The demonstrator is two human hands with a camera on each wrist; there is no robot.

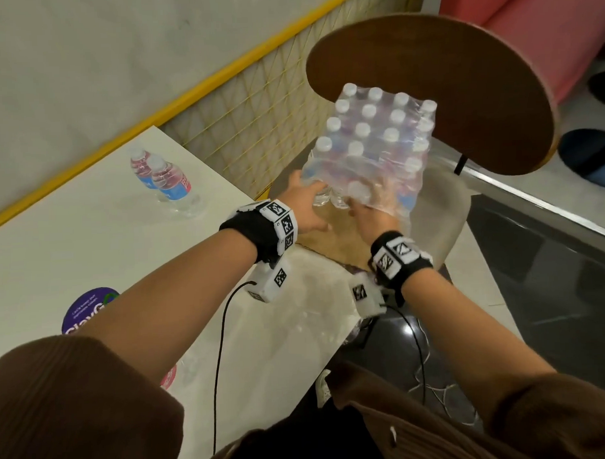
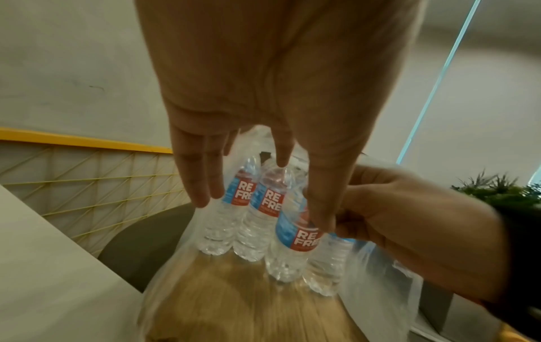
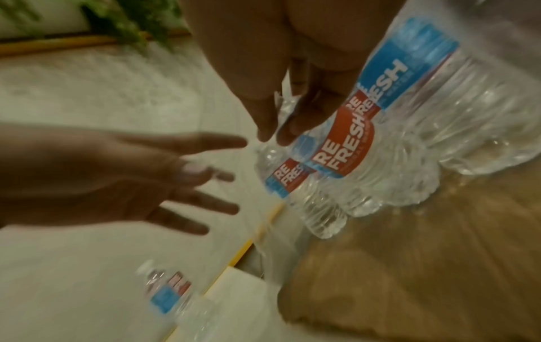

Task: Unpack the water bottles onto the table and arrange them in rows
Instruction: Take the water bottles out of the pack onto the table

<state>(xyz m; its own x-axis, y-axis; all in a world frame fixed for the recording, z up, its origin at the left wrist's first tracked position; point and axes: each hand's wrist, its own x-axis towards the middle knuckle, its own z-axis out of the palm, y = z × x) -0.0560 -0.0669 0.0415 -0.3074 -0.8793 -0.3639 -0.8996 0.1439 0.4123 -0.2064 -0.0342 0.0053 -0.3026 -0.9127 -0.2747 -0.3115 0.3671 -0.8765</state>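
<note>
Shrink-wrapped pack sits tilted on the chair seat beside the bench, right hand pinching the torn wrap open so the spread left hand can reach a bottle, I'd guess.

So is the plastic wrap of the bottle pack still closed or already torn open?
Torn open: the clear plastic wrap hangs loose at the near side, bare bottles exposed.

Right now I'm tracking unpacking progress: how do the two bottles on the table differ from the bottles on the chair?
The two bottles on the table stand loose and unwrapped; the bottles on the chair are bundled in clear plastic wrap. The table pair is untouched; the left hand and right hand are at the chair pack. Both share white caps and red-and-blue labels.
</note>
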